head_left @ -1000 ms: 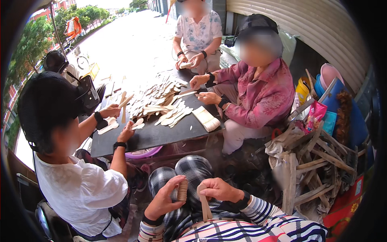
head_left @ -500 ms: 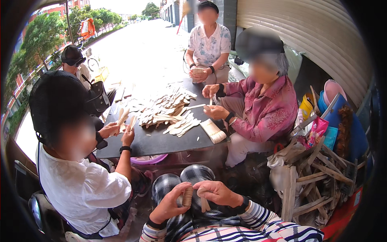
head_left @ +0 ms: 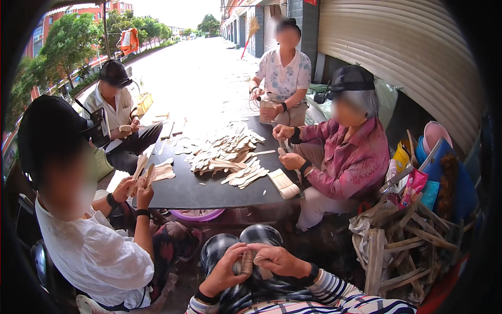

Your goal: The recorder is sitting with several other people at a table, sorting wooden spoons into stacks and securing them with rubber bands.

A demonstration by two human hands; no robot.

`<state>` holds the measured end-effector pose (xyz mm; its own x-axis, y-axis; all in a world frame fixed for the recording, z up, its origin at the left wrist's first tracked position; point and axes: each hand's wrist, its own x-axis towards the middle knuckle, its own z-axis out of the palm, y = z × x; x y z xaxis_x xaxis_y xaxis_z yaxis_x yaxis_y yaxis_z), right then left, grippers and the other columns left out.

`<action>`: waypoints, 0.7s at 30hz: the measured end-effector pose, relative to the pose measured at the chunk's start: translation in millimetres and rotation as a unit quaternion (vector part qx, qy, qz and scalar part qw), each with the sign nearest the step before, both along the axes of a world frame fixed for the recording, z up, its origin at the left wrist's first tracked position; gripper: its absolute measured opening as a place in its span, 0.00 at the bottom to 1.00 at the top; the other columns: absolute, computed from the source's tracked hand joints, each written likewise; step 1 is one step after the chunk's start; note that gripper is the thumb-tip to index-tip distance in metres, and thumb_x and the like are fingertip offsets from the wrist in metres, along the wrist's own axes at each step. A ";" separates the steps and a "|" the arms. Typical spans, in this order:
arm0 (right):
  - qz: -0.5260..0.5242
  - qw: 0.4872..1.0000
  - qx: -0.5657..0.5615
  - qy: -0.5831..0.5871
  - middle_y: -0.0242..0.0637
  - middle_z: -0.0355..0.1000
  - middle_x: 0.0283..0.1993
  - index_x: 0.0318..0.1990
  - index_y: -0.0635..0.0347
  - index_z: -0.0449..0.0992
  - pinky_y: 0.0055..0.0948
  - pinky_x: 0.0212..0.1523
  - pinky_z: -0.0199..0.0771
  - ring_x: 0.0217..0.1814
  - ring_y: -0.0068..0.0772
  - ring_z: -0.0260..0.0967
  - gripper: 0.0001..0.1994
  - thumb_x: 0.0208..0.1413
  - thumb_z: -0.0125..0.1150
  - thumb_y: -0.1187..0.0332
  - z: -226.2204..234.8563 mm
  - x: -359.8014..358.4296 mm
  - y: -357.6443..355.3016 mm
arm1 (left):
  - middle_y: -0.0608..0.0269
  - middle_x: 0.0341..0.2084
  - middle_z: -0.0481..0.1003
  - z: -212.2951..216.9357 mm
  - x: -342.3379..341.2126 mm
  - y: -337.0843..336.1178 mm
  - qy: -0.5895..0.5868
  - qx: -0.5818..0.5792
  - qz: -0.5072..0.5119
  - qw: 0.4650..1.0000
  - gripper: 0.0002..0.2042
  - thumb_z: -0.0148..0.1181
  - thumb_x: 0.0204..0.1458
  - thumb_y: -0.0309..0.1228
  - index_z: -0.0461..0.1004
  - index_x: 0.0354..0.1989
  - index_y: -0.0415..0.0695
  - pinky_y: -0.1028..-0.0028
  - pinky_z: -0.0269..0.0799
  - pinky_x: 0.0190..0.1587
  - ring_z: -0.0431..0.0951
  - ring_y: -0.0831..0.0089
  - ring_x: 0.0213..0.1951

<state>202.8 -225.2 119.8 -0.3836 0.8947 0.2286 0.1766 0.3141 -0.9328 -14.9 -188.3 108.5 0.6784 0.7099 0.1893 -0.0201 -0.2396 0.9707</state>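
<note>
Low at six o'clock, over the person's checked lap, a small bundle of flat wooden sticks [head_left: 247,261] stands with its long axis near upright, ends pointing to twelve and six. Its lower part is hidden by fingers. The left hand [head_left: 226,269] curls around it from eight o'clock, thumb up against its side; the right hand [head_left: 280,260] closes over it from three o'clock, knuckles up, wrist in a striped sleeve. Toward twelve, a dark table [head_left: 209,191] carries a loose heap of wooden pieces [head_left: 226,153]. Under its near edge sits a purple basin [head_left: 201,214]; I cannot tell its contents. At four o'clock leans a pile of scrap wood [head_left: 402,251].
</note>
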 end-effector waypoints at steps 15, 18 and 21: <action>-0.014 1.000 -0.016 -0.015 0.58 0.69 0.56 0.36 0.68 0.75 0.35 0.56 0.67 0.60 0.50 0.68 0.05 0.53 0.54 0.76 -9.3 0.3 17.6 | 0.47 0.47 0.69 -35.1 22.3 -37.6 0.041 0.190 0.229 0.954 0.25 0.68 0.36 0.19 0.70 0.48 0.39 0.63 0.74 0.47 0.74 0.50 0.47; -0.005 1.000 -0.017 -0.021 0.59 0.69 0.55 0.35 0.68 0.75 0.35 0.56 0.67 0.60 0.51 0.67 0.05 0.53 0.55 0.76 -12.8 0.4 16.6 | 0.47 0.48 0.68 -36.1 22.5 -41.6 0.061 0.203 0.238 0.948 0.26 0.69 0.36 0.20 0.69 0.48 0.39 0.61 0.73 0.47 0.73 0.49 0.48; 0.001 0.999 -0.018 -0.027 0.58 0.70 0.53 0.34 0.68 0.74 0.35 0.55 0.68 0.60 0.51 0.67 0.04 0.53 0.56 0.76 -8.7 -0.1 13.6 | 0.46 0.49 0.68 -43.1 28.6 -47.1 0.073 0.218 0.257 0.939 0.31 0.73 0.32 0.23 0.66 0.49 0.42 0.61 0.73 0.48 0.73 0.49 0.48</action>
<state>202.7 -211.6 111.1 -0.3961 0.9013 0.1753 0.2257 0.2806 -0.9329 13.8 -235.3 65.4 0.3094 0.8271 0.4692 0.3323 -0.5563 0.7616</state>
